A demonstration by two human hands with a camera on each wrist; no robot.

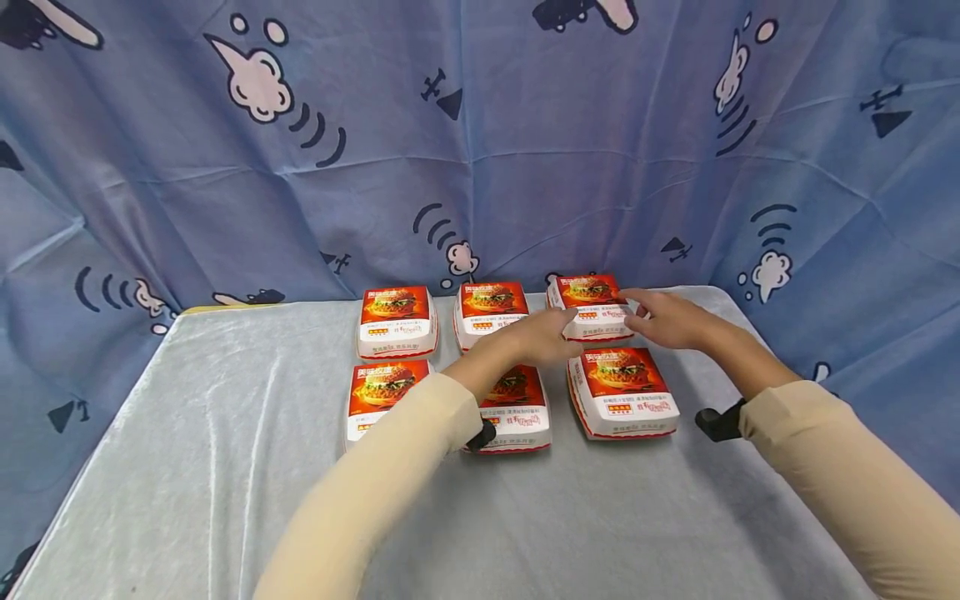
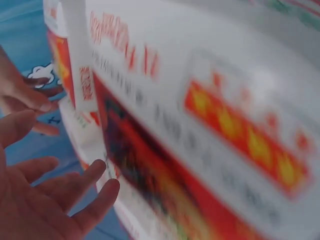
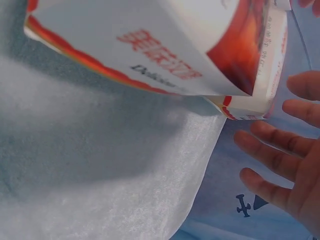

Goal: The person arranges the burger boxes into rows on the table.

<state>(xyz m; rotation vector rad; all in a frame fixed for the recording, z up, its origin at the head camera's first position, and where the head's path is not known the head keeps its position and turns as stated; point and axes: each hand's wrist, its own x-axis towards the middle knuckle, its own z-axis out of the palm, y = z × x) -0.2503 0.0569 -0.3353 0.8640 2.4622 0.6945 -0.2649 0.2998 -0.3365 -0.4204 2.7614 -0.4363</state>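
Observation:
Several white cardboard burger boxes with red burger pictures on their lids stand in two rows. In the head view both hands are at the back right burger box. My left hand reaches over the front middle burger box, its fingertips overlapping the back right box's left side. In the left wrist view the left hand has its fingers spread, holding nothing. From the right side my right hand comes in, fingertips right at the same box's right edge. Loosely extended, spread fingers show on the right hand in the right wrist view.
The back left burger box, back middle burger box and front right burger box are closed. My left sleeve partly covers the front left burger box. Behind the cloth-covered table hangs a blue patterned curtain.

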